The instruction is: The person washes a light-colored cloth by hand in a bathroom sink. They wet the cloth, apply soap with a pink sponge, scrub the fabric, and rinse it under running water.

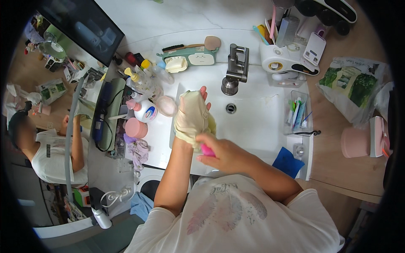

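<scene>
A pale yellow cloth (192, 114) is draped around my left hand (204, 94) over the left side of the white washbasin (256, 126). Only some fingertips show past the cloth's edge; it hides the rest of the hand down to the wrist. My right hand (226, 155) is closed around a bright pink object (207, 150), mostly covered by the fingers, so its kind is unclear. That hand is at the cloth's lower edge, close to my left wrist. Beyond both hands stands a dark grey metal faucet (234, 69), with the drain (231, 108) below it.
Left of the basin stand a white pump bottle (145, 110), a pink jar (136, 127) and a crumpled purple cloth (138, 152). A soap bar (176, 64) sits behind. At right are a toothbrush tray (296, 112), a blue cloth (288, 162) and a plastic bag (351, 87).
</scene>
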{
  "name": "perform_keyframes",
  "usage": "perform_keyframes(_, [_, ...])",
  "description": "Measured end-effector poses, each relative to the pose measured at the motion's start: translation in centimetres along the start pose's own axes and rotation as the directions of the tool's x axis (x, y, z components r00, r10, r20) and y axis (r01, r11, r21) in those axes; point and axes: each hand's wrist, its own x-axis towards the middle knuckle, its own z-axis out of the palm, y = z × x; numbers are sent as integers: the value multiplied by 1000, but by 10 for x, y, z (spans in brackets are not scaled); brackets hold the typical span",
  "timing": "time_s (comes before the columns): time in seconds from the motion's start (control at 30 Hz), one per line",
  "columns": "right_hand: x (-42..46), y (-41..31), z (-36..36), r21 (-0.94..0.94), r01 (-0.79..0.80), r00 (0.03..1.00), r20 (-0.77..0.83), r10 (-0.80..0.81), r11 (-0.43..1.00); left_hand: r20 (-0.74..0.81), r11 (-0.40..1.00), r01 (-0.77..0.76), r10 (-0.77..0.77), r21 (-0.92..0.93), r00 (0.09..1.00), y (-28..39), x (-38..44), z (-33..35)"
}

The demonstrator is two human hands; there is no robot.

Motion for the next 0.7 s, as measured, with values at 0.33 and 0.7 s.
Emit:
perform_keyframes(0.33, [66,29,-15,-541,107,611,-626,-485,834,231,997,64,-55,-33,971,-1,-41,32])
perform_keyframes(0.7, [70,13,-62,118,-123,682,-711,170,985,336,913,29,-179,408,925,-3,-49,-1])
